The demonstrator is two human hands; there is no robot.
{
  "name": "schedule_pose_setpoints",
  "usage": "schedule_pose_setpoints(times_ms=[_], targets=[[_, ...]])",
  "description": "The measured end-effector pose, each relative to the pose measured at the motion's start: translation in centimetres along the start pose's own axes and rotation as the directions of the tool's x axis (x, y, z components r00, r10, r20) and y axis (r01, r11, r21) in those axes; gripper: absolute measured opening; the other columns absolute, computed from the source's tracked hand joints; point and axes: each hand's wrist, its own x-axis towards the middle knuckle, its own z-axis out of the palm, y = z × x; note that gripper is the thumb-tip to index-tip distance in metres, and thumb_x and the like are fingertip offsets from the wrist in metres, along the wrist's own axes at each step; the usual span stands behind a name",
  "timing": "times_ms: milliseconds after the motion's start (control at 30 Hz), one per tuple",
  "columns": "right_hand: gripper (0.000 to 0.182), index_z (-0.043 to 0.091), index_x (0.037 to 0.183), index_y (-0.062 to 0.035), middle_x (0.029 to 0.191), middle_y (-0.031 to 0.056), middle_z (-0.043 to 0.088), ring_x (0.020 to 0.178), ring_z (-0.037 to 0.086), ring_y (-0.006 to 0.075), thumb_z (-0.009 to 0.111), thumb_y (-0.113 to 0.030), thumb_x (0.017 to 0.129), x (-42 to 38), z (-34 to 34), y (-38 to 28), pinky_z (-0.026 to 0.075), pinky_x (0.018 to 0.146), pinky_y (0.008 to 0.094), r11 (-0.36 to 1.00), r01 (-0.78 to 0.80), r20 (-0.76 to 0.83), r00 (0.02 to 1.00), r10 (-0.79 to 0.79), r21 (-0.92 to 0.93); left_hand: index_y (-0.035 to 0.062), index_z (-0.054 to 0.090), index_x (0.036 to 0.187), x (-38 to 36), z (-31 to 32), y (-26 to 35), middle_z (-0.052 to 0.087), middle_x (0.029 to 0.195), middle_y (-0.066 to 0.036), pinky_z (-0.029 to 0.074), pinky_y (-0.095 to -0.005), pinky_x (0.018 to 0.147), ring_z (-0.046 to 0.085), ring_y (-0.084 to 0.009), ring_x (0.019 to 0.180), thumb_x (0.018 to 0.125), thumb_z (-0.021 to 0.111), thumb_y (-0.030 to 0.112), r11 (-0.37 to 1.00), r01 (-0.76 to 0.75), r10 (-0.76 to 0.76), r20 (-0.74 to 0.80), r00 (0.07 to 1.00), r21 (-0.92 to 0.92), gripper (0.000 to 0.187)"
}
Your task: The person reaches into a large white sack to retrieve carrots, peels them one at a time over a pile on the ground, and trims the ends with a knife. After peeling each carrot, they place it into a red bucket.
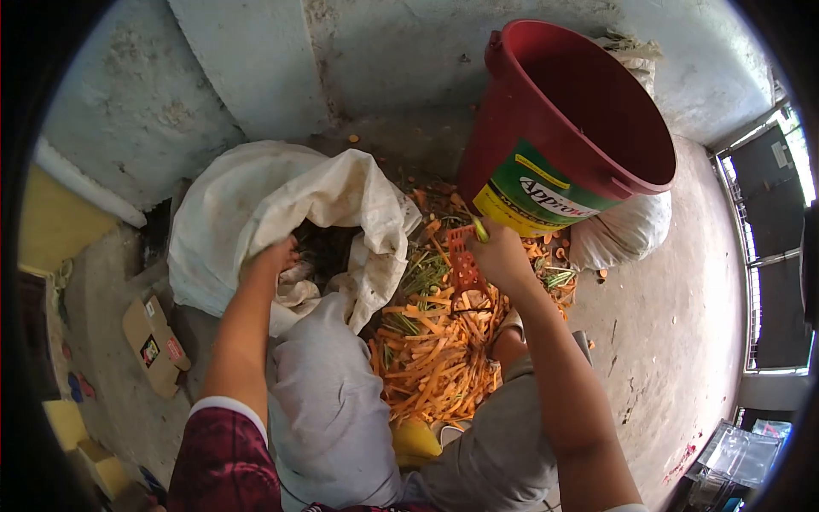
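My left hand (284, 253) reaches over the rim into the mouth of a large white woven sack (217, 218). Its fingers look curled, and what they hold, if anything, is hidden in the dark opening. My right hand (502, 258) is closed on a red perforated plastic tool (466, 266) with a yellow-green part near the fingers. The tool points down over a heap of orange peelings (435, 363) on the floor between my legs. Green stems (424, 271) lie among the peelings, close to the sack.
A tall dark-red bucket (520, 128) with a green and yellow label stands behind the heap. Behind it rests another white sack (627, 229). Flattened cardboard (153, 346) lies on the left floor. A clear plastic container (738, 456) is at lower right. A pale wall (401, 60) runs along the back.
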Motion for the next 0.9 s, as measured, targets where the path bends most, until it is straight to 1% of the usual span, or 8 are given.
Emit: schedule_pose_setpoints(times_ms=[100, 200, 400, 500, 533, 567, 633, 900], targets=[[0.026, 0.052, 0.087, 0.0018, 0.073, 0.0218, 0.056, 0.072, 0.055, 0.0374, 0.052, -0.021, 0.076, 0.9, -0.2, -0.4, 0.042, 0.063, 0.0412, 0.999, -0.012, -0.058, 0.998, 0.01, -0.04, 0.0165, 0.05, 0.094, 1.0, -1.2, 7.1, 0.053, 0.083, -0.002, 0.046, -0.0349, 0.044, 0.05, -0.0208, 0.054, 0.08, 0.045, 0.042, 0.934, -0.145, 0.093, -0.17, 0.981, -0.326, 0.03], [0.025, 0.052, 0.089, 0.0015, 0.073, 0.0214, 0.056, 0.071, 0.055, 0.0369, 0.051, -0.021, 0.077, 1.6, -0.1, -1.0, 0.042, 0.062, 0.0401, 1.0, -0.017, -0.067, 0.998, 0.017, -0.001, 0.0104, 0.049, 0.104, -0.5, -2.7, 16.3, 0.055, 0.096, -0.008, 0.049, -0.0416, 0.062, 0.055, -0.0233, 0.077, 0.084, 0.038, 0.041, 0.749, -0.333, 0.427, 0.033, 0.904, -0.573, 0.039], [0.025, 0.052, 0.088, 0.0011, 0.071, 0.0204, 0.057, 0.07, 0.055, 0.0364, 0.051, -0.021, 0.078, 1.9, 0.3, -2.3, 0.042, 0.062, 0.0396, 1.0, 0.011, -0.052, 0.999, -0.009, 0.028, 0.0066, 0.046, 0.11, -5.4, -2.6, 23.3, 0.05, 0.11, -0.013, 0.043, -0.0448, 0.082, 0.05, -0.0274, 0.098, 0.086, 0.041, 0.029, 0.348, -0.525, 0.549, -0.285, 0.786, -0.777, 0.033], [0.024, 0.052, 0.089, 0.0008, 0.072, 0.0204, 0.057, 0.071, 0.055, 0.036, 0.052, -0.02, 0.077, 1.9, 0.7, -2.7, 0.043, 0.063, 0.0394, 0.997, 0.015, -0.021, 1.0, -0.013, 0.071, 0.0063, 0.043, 0.114, -2.6, -2.7, 20.4, 0.049, 0.111, -0.013, 0.037, -0.0441, 0.089, 0.046, -0.029, 0.103, 0.086, 0.04, 0.023, 0.489, -0.674, 0.59, -0.359, 0.723, -0.554, 0.033], [0.024, 0.053, 0.089, 0.0007, 0.072, 0.0203, 0.057, 0.071, 0.055, 0.0357, 0.052, -0.02, 0.077, 1.9, 0.8, -2.8, 0.043, 0.063, 0.0394, 0.998, 0.02, -0.018, 1.0, -0.019, 0.061, 0.0053, 0.042, 0.116, 2.8, -4.6, 16.7, 0.045, 0.117, -0.014, 0.036, -0.0412, 0.09, 0.044, -0.0298, 0.107, 0.085, 0.04, 0.02, 0.461, -0.828, 0.856, -0.407, 0.32, 0.318, 0.034], [0.024, 0.053, 0.089, 0.0006, 0.073, 0.0203, 0.057, 0.072, 0.055, 0.0355, 0.053, -0.02, 0.077, 1.8, 1.0, -2.9, 0.043, 0.063, 0.0393, 0.998, 0.024, -0.011, 1.0, -0.023, 0.052, 0.0042, 0.041, 0.118, 7.0, -6.6, 13.4, 0.04, 0.123, -0.015, 0.034, -0.0384, 0.092, 0.041, -0.0307, 0.11, 0.085, 0.04, 0.017, 0.058, -0.341, 0.998, -0.053, 0.023, 0.938, 0.036], [0.024, 0.053, 0.09, 0.0004, 0.073, 0.0202, 0.057, 0.072, 0.056, 0.0352, 0.053, -0.019, 0.076, 1.8, 1.0, -3.2, 0.043, 0.064, 0.0392, 0.999, 0.027, 0.009, 1.0, -0.028, 0.042, 0.002, 0.029, 0.127, -3.5, -4.2, 12.4, 0.025, 0.133, -0.02, 0.024, -0.0376, 0.1, 0.027, -0.0322, 0.121, 0.078, 0.045, 0.014, 0.088, -0.057, 0.509, 0.005, 0.861, 0.994, 0.052], [0.024, 0.053, 0.091, 0.0003, 0.074, 0.0198, 0.057, 0.073, 0.055, 0.0362, 0.053, -0.019, 0.077, 2.3, 1.3, -2.5, 0.043, 0.065, 0.039, 0.999, 0.016, 0.004, 1.0, -0.016, 0.042, 0.0023, 0.032, 0.125, -5.6, -11.6, 11.5, 0.031, 0.129, -0.017, 0.029, -0.0365, 0.096, 0.034, -0.0305, 0.117, 0.077, 0.05, 0.016, 0.14, 0.154, 0.732, -0.207, 0.649, 0.978, 0.053]])
